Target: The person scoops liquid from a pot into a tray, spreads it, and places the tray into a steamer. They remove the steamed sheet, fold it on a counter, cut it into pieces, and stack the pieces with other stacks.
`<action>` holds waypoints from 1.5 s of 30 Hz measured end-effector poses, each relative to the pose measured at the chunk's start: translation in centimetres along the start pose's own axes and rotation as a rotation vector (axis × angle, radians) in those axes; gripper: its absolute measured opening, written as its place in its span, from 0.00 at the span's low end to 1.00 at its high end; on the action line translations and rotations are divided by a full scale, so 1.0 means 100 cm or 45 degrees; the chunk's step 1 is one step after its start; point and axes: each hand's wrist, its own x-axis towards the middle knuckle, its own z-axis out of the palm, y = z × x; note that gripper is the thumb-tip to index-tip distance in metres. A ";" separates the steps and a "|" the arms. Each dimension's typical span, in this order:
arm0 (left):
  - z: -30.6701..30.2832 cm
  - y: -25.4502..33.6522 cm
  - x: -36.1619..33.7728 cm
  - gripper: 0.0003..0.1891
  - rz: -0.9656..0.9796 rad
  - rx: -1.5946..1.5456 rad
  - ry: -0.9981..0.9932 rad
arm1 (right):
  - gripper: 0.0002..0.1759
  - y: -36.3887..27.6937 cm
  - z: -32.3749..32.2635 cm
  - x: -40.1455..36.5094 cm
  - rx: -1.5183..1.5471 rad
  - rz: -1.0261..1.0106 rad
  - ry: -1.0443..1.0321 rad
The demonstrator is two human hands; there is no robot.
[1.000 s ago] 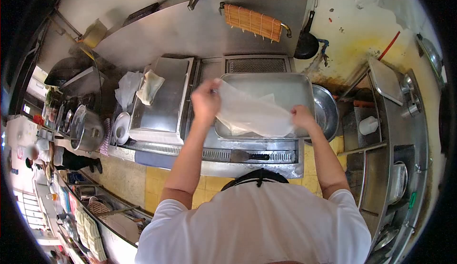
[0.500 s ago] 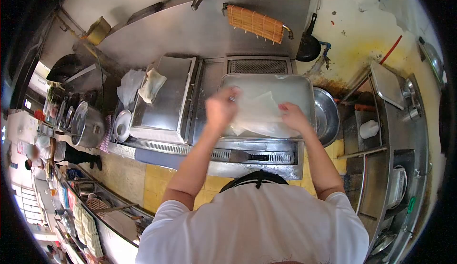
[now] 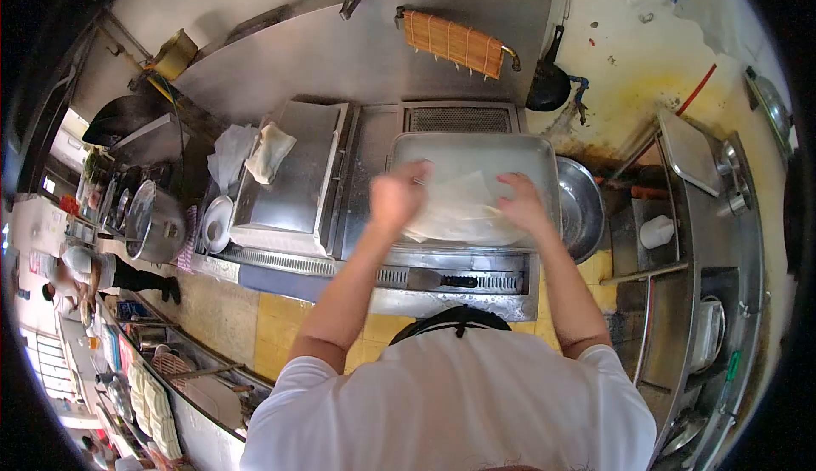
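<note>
A rectangular metal tray [image 3: 518, 150] of cloudy liquid lies in front of me on the steel counter. Pale, thin sheets [image 3: 463, 207] spread over its lower part. Above the tray's left side, my left hand [image 3: 398, 196] is closed around a small metal object whose shape I cannot make out. My right hand [image 3: 520, 201] is over the tray's right side, by the sheets' edge, with its fingers apart and nothing visible in them. A large metal bowl [image 3: 582, 207] sits partly behind the tray on the right.
Left of the tray, a white cloth [image 3: 270, 153] rests on a steel lid [image 3: 293, 195], near small plates [image 3: 218, 223]. A rolled bamboo mat [image 3: 455, 43] hangs behind. A steel shelf unit [image 3: 722, 250] stands right. Another person [image 3: 93, 269] works at the far left.
My right hand has opened and let go of the sheet's raised corner, which now lies lower. My left hand has shifted slightly. The person at far left leans more over the counter.
</note>
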 end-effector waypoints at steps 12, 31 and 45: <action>-0.047 -0.028 0.029 0.13 -0.115 -0.136 0.225 | 0.14 0.056 0.017 -0.011 -0.032 0.078 -0.085; -0.018 0.056 0.023 0.14 0.297 -0.019 -0.039 | 0.11 -0.090 0.023 0.018 0.874 0.278 -0.322; -0.014 0.062 0.027 0.16 0.442 -0.109 0.121 | 0.14 -0.099 0.006 0.026 0.570 0.056 -0.323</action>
